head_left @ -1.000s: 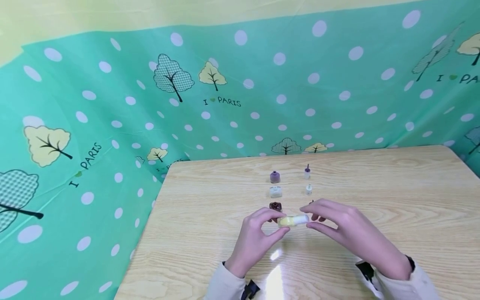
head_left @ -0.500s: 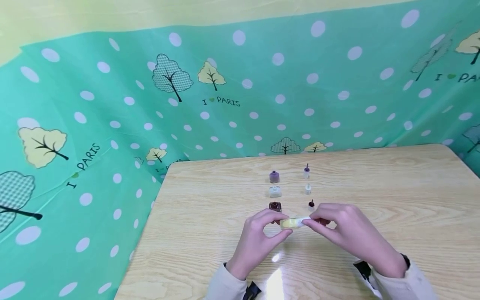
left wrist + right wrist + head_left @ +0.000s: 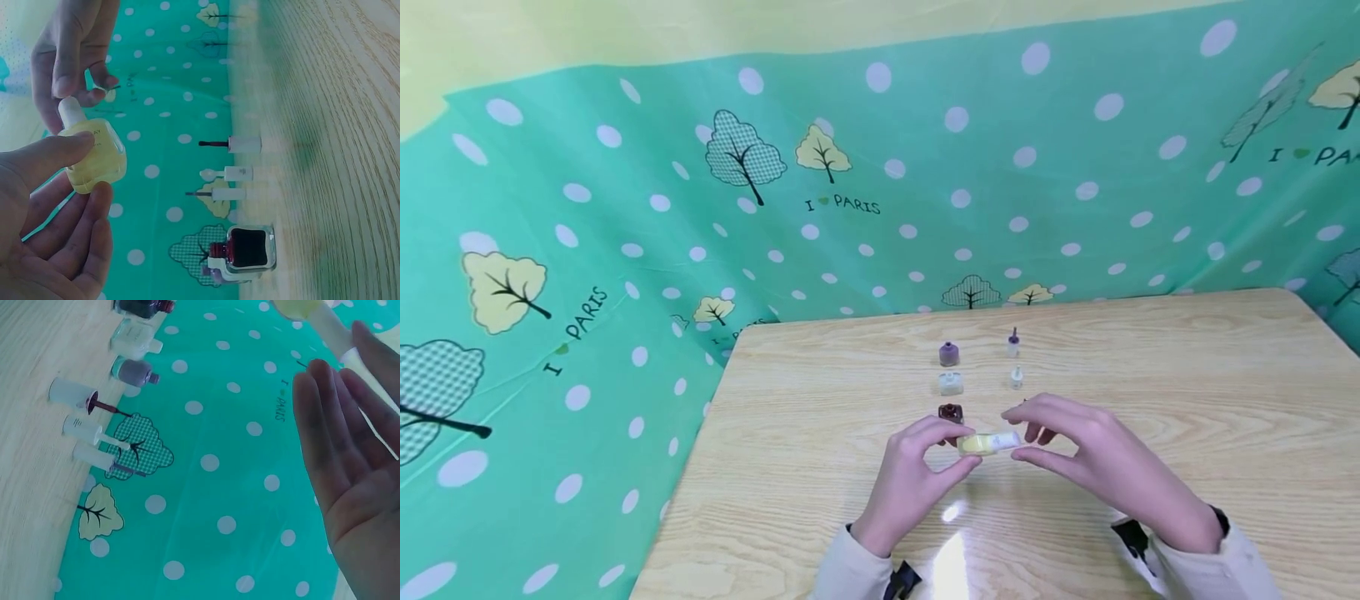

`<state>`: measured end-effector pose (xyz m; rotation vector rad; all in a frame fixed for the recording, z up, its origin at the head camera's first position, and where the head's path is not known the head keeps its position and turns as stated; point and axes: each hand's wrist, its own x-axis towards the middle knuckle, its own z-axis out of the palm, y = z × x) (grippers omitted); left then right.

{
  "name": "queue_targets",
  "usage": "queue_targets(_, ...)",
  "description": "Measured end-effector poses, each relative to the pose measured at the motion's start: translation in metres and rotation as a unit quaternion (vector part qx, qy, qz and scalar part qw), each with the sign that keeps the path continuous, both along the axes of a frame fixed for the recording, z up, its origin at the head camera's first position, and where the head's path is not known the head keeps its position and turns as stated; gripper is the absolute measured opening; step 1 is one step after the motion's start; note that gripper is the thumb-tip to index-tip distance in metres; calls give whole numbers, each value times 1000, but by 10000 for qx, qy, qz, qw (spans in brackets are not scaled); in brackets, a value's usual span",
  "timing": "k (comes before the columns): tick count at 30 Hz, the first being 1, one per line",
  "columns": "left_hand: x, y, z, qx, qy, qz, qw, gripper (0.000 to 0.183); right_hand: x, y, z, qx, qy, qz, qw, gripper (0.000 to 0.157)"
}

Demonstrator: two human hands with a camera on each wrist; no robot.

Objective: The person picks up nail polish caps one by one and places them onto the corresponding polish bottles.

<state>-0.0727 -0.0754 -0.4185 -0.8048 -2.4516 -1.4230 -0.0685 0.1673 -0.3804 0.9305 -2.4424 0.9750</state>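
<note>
My left hand (image 3: 913, 471) grips a yellow nail polish bottle (image 3: 976, 444) between thumb and fingers, tilted on its side above the table. Its white cap (image 3: 1006, 440) sits on the neck and points right. Around the cap's end, my right hand (image 3: 1097, 450) is spread, thumb below and fingers above, with a gap to the cap in the head view. In the left wrist view the yellow bottle (image 3: 103, 159) shows fully, thumb pressed on its front. Straight, loose fingers (image 3: 312, 425) of the right hand show in the right wrist view.
Uncapped purple (image 3: 949, 354), white (image 3: 951, 383) and dark red (image 3: 951, 412) polish bottles stand in a column on the wooden table (image 3: 790, 467). Right of them, a purple brush cap (image 3: 1013, 343), a white brush cap (image 3: 1017, 378) and a dark red brush cap (image 3: 244, 144) stand brush-up.
My right hand closed its fingers on the white cap half a second ago and has since spread them off it again. The left hand keeps its grip on the yellow bottle.
</note>
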Motion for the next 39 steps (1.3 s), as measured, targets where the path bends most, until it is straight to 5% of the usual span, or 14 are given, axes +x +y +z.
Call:
queue_targets(5, 0, 1, 0, 62, 77, -5, 10000, 26, -2, -2, -1, -27, 82, 311, 9995, 36)
queue_targets(11, 1, 2, 0, 43, 122, -24, 9999, 27, -1, -3, -4, -91, 164, 3, 9998, 21)
queue_targets(20, 1, 2, -2, 28, 140, 5, 9999, 27, 0, -5, -5, 45, 51, -281, 9996, 18)
queue_targets(25, -1, 2, -2, 37, 168, 47, 9998, 27, -2, -2, -5, 89, 190, 71, 9998, 36)
queue_targets(30, -1, 3, -3, 89, 47, 53, 9999, 27, -4, -4, -7, 89, 424, 442, 9981, 34)
queue_targets(39, 0, 3, -4, 15, 96, 29, 9999, 26, -1, -5, -7, 258, 290, -97, 9992, 21)
